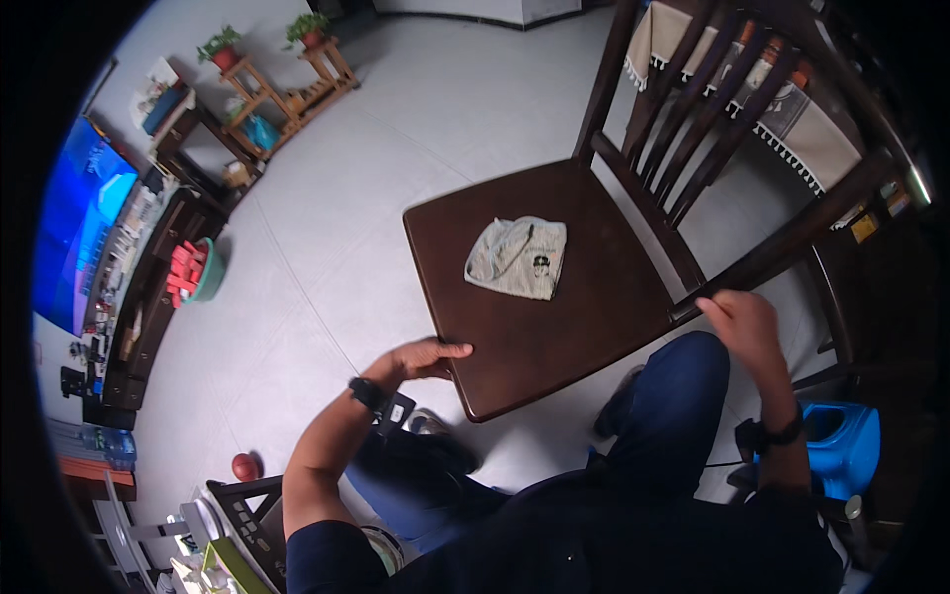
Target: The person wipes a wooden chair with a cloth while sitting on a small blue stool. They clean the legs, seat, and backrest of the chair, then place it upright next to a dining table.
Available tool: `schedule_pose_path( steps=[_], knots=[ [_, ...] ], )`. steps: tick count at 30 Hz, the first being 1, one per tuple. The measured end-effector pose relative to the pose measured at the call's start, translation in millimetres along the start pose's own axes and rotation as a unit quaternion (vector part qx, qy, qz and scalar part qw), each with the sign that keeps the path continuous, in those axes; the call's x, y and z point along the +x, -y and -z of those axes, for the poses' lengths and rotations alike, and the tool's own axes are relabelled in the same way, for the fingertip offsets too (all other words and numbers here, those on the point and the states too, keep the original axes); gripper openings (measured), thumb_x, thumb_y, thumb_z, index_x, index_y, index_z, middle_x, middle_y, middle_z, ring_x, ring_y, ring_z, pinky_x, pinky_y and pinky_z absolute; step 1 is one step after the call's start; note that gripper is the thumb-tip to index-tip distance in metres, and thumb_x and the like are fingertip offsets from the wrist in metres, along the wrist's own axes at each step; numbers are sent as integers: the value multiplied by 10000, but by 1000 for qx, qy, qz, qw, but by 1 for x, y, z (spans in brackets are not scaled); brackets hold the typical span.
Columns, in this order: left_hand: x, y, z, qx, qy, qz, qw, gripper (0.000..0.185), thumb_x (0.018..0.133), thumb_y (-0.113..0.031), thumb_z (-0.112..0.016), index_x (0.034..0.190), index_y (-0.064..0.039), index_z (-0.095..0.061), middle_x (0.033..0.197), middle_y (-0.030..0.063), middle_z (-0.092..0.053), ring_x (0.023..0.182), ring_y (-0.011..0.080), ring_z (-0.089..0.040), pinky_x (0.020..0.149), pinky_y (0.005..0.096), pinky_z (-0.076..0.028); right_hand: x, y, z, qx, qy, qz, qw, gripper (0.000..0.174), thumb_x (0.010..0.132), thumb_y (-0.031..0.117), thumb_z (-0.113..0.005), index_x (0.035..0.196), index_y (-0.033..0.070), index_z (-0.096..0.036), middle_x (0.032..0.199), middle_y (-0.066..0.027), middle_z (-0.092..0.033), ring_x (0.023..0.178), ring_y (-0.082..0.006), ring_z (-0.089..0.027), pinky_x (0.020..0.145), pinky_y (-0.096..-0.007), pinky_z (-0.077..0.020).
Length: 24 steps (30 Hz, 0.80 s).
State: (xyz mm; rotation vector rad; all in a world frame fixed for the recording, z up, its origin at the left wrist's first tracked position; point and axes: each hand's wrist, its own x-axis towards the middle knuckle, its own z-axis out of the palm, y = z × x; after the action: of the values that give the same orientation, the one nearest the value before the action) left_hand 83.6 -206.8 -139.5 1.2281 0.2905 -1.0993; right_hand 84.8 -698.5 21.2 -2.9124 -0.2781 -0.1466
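A dark brown wooden chair (549, 334) stands before me, its slatted back towards the upper right. On its seat lies a folded, light grey cloth (512, 260) with a small dark printed figure. My left hand (434, 358) grips the seat's left edge, thumb on top and fingers beneath. My right hand (742, 327) is closed at the lower end of the chair's near back post, where the post meets the seat; its fingers are partly hidden.
A blue plastic stool (846, 445) stands at the right. At the lower left a reddish ball (245, 467) lies on the floor. A green basket (211, 271) with red packets is by the dark cabinet (167, 286). A cloth-covered table (824, 141) stands behind the chair.
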Motion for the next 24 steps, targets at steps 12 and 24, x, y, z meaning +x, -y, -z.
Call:
schedule_pose_path(
  steps=[12, 24],
  knots=[
    [-40, -23, -63, 573, -265, 12, 776, 523, 825, -575, -732, 896, -57, -704, 856, 125, -706, 803, 255, -695, 634, 368, -543, 69, 144, -168, 127, 4, 233, 964, 193, 830, 173, -718, 923, 17, -652, 1032, -122, -621, 1028, -341, -613, 871, -470, -498],
    [77, -84, -10, 352, -401, -286, 796, 270, 803, -243, -760, 940, -16, -710, 841, 114, -712, 760, 220, -681, 687, 350, -533, 79, 124, -172, 61, -17, 292, 954, 228, 804, 245, -753, 901, 54, -675, 981, -108, -632, 961, -297, -624, 909, -412, -440]
  ],
)
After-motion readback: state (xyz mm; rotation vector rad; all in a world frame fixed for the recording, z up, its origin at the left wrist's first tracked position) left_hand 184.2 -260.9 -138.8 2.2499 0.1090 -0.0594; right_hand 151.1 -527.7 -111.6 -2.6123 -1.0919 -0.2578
